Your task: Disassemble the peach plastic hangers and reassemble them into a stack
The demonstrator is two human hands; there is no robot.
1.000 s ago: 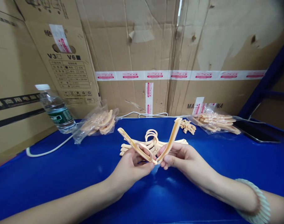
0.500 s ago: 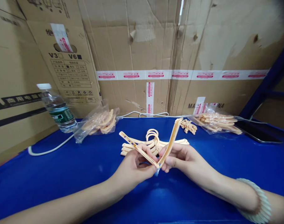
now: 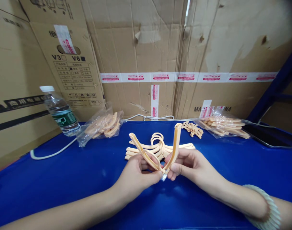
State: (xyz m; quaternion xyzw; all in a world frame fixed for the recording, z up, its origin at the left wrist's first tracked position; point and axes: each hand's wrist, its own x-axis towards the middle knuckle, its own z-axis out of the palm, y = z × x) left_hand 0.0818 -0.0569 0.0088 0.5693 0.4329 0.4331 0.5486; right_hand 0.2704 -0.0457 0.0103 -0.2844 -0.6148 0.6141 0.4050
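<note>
A cream plastic hanger [image 3: 176, 142] is held up in a V, its two arms meeting at the bottom. My left hand [image 3: 134, 175] pinches the lower part of the left arm near the joint, with a curved loop, perhaps the hook, showing inside that arm. With thumb and fingers my right hand [image 3: 192, 164] grips the right arm low down. A small shiny silvery piece [image 3: 163, 176] shows under the joint; what it is I cannot tell. Behind the hands, several stacked hangers [image 3: 146, 149] with hooks upward lie on the blue table [image 3: 93, 185], partly hidden.
At the back left stand a water bottle [image 3: 63, 116] and a plastic bag of cream parts [image 3: 105, 126]. Small loose hooks [image 3: 194, 128] lie behind my right hand, beside another bag of parts [image 3: 222, 124] and a dark phone [image 3: 265, 135]. Cardboard [image 3: 136, 99] walls the back.
The V-shaped hanger has turned in my hands; its left arm now shows its hollow side and the curved loop. Its right arm stands more upright. Both hands keep their grip.
</note>
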